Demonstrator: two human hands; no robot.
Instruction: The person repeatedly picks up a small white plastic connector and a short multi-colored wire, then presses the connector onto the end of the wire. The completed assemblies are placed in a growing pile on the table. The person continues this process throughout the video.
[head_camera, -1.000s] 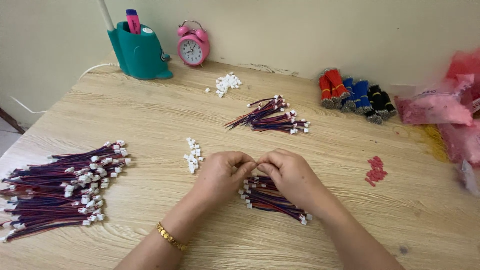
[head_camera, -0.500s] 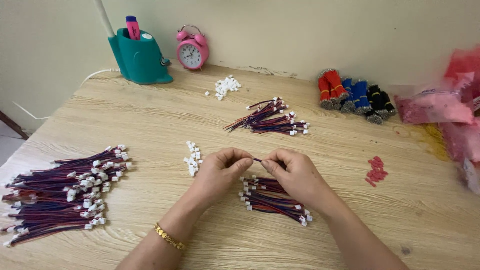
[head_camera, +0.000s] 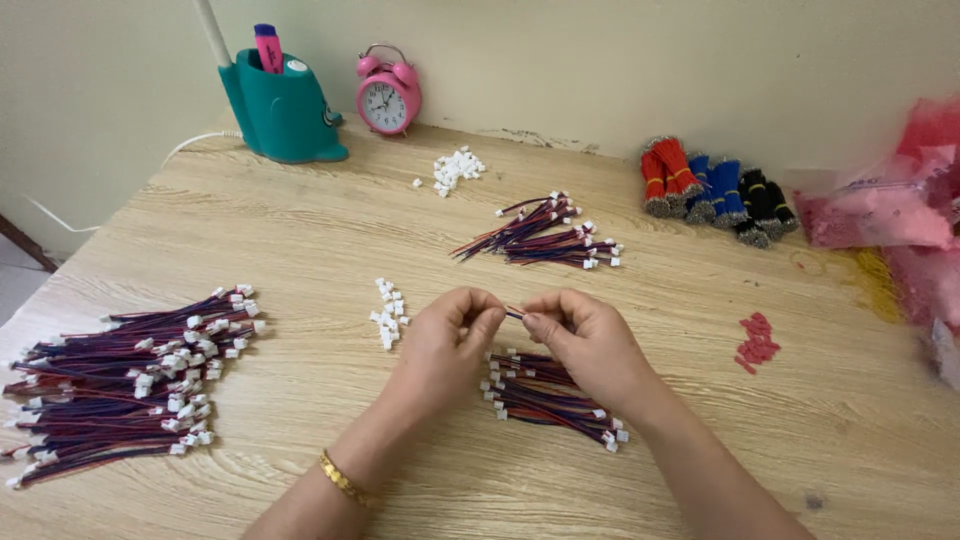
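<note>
My left hand and my right hand meet over the middle of the wooden table. Between their pinched fingertips runs a short red, blue and black wire lead. The left fingers close on its near end, where any connector is hidden. Below my hands lies a small bundle of wires with white connectors. A little heap of loose white connectors sits just left of my left hand.
A big pile of finished wires lies at the left. Another wire bundle and more white connectors lie farther back. Red, blue and black wire bunches, small red pieces, pink bags, a teal holder and a pink alarm clock stand around.
My hands have drawn slightly apart, and the short wire now shows between the fingertips. The piles on the table have not moved.
</note>
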